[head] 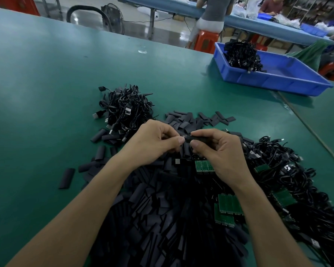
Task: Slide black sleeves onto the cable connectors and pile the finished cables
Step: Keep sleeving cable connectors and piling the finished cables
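Over the middle of the green table, my left hand (154, 143) and my right hand (220, 151) meet. My right hand pinches a black sleeve (198, 139) between thumb and fingers. My left hand pinches the small connector end (185, 137) at the sleeve's mouth. A big heap of loose black sleeves (162, 209) lies under my forearms. A pile of coiled black cables (123, 108) sits behind my left hand. Another tangle of cables with green circuit boards (287, 180) spreads to the right.
A blue plastic bin (278, 78) holding a bundle of black cables stands at the back right. Scattered sleeves (201, 118) lie beyond my hands. The bare green table (46, 83) stretches left. People sit at a far bench (216, 12).
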